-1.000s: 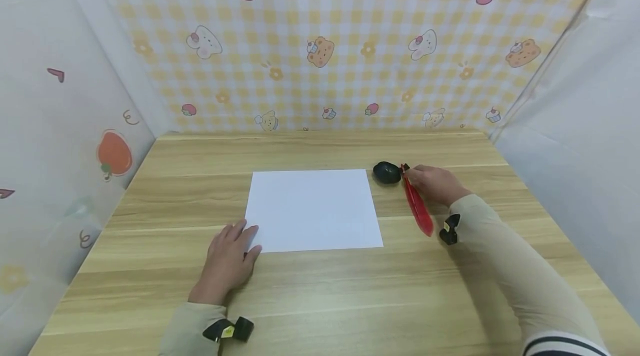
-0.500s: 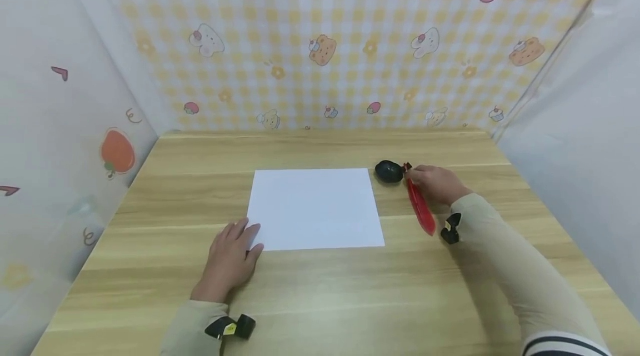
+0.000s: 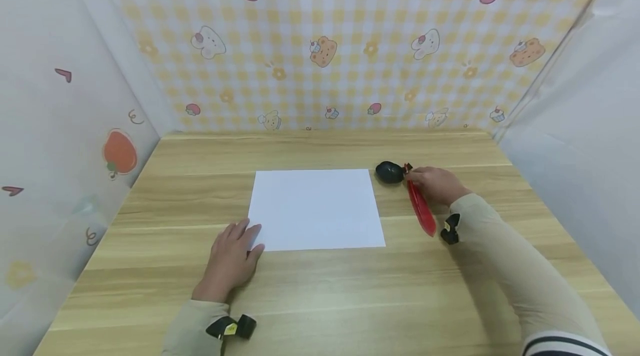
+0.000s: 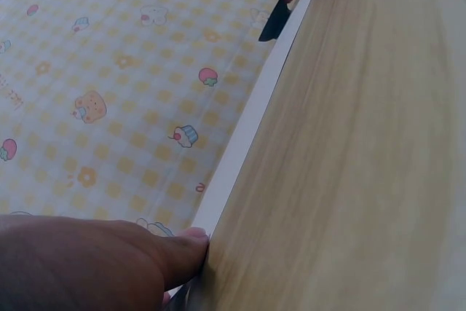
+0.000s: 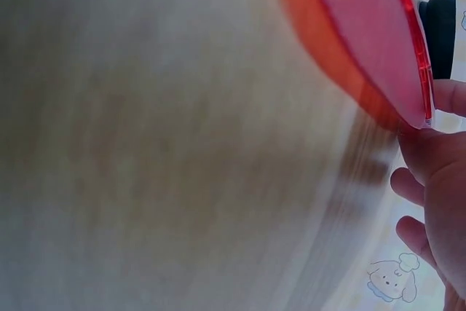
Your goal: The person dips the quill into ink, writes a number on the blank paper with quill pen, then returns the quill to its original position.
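A white sheet of paper (image 3: 316, 209) lies flat on the wooden table. My left hand (image 3: 231, 260) rests at its lower left corner, fingers extended; the thumb (image 4: 188, 249) touches the edge in the left wrist view. Right of the sheet, my right hand (image 3: 438, 184) pinches the far end of a long, tapered, translucent red piece (image 3: 421, 209), its free end pointing toward me. In the right wrist view this red piece (image 5: 364, 16) shows a curved edge. A glossy black rounded object (image 3: 390, 173) sits just left of those fingers, beside the sheet's upper right corner. What kind these two are, I cannot tell.
A yellow checked cloth (image 3: 300, 67) with cartoon prints hangs behind the table (image 3: 350, 300). White sheeting (image 3: 590, 123) closes off the right side, and a printed white sheet (image 3: 40, 134) the left. Both wrists wear black camera straps.
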`<state>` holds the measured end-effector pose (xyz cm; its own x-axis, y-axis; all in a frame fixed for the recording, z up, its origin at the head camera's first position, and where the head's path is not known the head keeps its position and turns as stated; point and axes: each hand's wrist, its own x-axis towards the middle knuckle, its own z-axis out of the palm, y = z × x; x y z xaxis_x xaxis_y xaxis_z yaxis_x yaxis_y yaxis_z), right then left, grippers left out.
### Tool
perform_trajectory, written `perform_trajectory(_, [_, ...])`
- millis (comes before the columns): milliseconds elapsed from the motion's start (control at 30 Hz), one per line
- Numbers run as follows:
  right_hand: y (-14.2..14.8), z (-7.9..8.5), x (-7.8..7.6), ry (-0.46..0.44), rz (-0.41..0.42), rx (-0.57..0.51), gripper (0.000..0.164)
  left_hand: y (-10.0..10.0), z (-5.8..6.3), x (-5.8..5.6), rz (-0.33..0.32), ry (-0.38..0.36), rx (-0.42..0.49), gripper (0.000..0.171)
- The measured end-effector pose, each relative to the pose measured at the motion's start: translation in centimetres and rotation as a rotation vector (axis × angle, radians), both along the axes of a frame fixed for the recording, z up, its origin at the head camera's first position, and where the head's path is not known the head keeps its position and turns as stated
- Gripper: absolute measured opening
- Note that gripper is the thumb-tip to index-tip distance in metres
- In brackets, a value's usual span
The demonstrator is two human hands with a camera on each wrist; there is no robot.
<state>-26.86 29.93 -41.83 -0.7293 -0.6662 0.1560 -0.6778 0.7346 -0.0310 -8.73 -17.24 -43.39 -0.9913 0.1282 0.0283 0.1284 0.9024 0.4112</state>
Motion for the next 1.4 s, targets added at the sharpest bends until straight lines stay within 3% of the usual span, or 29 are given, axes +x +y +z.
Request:
perform_trajectory(800, [0.4, 0.0, 0.3, 0.05, 0.015, -0.008, 0.034, 0.0, -0.2, 0.2, -0.009, 0.007, -0.009, 0.046])
perform_trajectory(1033, [0.2, 0.4, 0.0, 0.061, 0.031, -0.027, 0.024, -0.1, -0.3, 0.2, -0.007, 0.007, -0.006, 0.046])
perform_trajectory(1400, [0.3, 0.9, 0.3, 0.033, -0.021, -0.081, 0.023, -0.1, 0.1, 0.3, -0.009, -0.004, -0.018, 0.045])
